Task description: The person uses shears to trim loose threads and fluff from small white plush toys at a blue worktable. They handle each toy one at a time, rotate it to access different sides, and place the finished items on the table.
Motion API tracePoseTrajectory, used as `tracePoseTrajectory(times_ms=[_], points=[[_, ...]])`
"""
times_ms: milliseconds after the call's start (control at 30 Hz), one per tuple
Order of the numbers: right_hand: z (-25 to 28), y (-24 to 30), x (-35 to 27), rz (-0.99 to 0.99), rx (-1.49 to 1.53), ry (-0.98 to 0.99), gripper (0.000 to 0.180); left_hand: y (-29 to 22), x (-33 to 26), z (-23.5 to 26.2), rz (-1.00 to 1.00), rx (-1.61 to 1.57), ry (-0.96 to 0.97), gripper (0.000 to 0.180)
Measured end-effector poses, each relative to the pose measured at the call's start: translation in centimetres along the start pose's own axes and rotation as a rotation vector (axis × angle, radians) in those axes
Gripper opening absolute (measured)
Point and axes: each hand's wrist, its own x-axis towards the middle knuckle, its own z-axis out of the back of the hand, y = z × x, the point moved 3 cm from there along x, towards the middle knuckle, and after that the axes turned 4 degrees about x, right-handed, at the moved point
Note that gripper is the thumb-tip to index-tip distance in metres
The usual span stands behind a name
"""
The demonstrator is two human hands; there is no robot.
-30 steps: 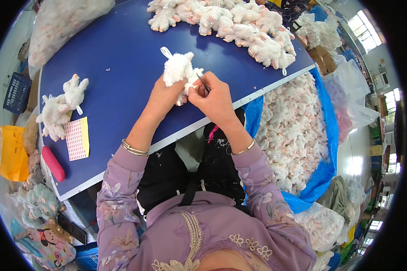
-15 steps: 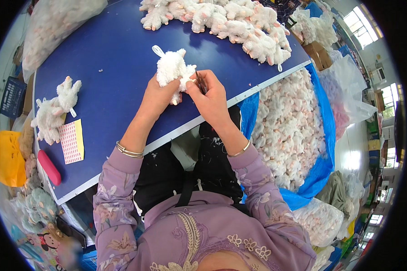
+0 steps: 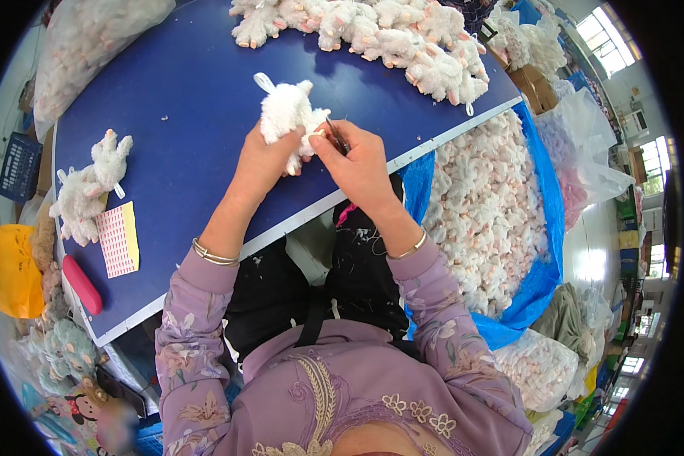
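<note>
My left hand (image 3: pixel 260 166) is closed around a white plush toy (image 3: pixel 284 112) above the near part of the blue table. A white loop (image 3: pixel 264 82) sticks up from the toy's upper left. My right hand (image 3: pixel 357 169) grips small dark metal snips (image 3: pixel 338 138), their pointed tip angled up towards the toy's right side. The thumb of that hand is against the toy's white edge. Fingers partly cover the snips, so I cannot tell whether the blades are apart.
Several white plush toys (image 3: pixel 387 34) are heaped along the far side of the blue table (image 3: pixel 197 99). Two more plush toys (image 3: pixel 91 186), a sticker sheet (image 3: pixel 118 239) and a pink case (image 3: pixel 82 285) lie at left. A blue sack (image 3: pixel 541 292) full of white plush pieces stands at right.
The toy and my left hand have shifted very slightly left. The snips have turned a little, their tip leaning further left. A pink strip now shows below my right hand.
</note>
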Motion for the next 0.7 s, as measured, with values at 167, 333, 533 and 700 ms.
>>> tracePoseTrajectory(times_ms=[167,333,533,700], points=[[1.5,0.2,-0.1,-0.010,-0.081,0.003,0.018,0.5,0.5,0.2,-0.027,-0.172,0.006,0.031],[1.7,0.5,-1.4,0.036,-0.206,0.067,0.020,0.3,0.3,0.1,-0.044,-0.215,-0.038,0.029],[2.9,0.5,-1.8,-0.035,-0.054,0.106,0.023,-0.7,0.1,0.4,-0.084,-0.240,0.028,0.034],[4.5,-0.2,-0.8,-0.103,0.065,-0.051,0.032,-0.3,0.1,0.8,-0.032,-0.285,0.159,0.037]])
